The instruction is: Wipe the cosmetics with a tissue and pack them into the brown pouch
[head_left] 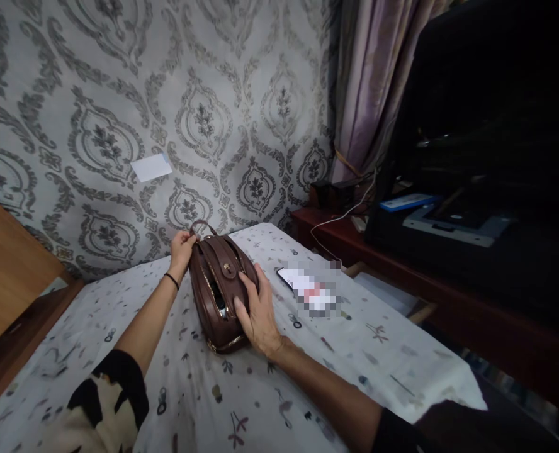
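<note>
One brown bag (225,288) lies on the printed sheet (369,358), a phone (305,286) to its right; my left hand (182,249) pinches the bag's far-left corner, my right hand (260,318) rests, loosely spread, against its right side.

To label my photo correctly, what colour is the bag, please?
The bag is dark brown; it shows best in the head view.

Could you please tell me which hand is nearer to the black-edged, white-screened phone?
The right hand, touching the brown leather-look bag left of the phone; the left hand is farther, at the bag's far end.
</note>
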A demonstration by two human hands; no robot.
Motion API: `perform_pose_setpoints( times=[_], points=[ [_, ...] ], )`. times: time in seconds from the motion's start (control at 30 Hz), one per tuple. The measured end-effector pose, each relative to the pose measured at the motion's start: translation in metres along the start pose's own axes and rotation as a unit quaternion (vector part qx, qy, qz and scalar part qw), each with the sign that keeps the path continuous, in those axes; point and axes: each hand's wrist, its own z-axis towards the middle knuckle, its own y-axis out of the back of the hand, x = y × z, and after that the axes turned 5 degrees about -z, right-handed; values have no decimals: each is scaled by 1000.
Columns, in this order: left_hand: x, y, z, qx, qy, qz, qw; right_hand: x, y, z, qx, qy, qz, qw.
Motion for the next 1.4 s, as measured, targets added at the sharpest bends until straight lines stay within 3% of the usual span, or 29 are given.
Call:
perform_pose_setpoints(
  times=[0.2, 0.33, 0.4, 0.77, 1.1, 1.4],
  points=[
    [-25, -7, 16, 126, 61, 36, 990, 0, 1, 0, -6, 4, 3, 1000],
    [-36, -23, 25, 215, 92, 68, 970, 2, 3, 1, 0, 3, -2, 1000],
    [-37, -32, 28, 232, 95, 91, 964, 3, 4, 1, 4, -1, -5, 1000],
    [-23, -44, 34, 103, 9, 165, 981, 4, 6, 3, -1, 26, -8, 1000],
    [-24, -46, 26, 89, -18, 85, 992, 4, 8, 8, -11, 56, 7, 998],
    [-36, -40, 10, 124, -54, 41, 990, 5, 9, 9, -14, 59, 2, 998]
  ],
)
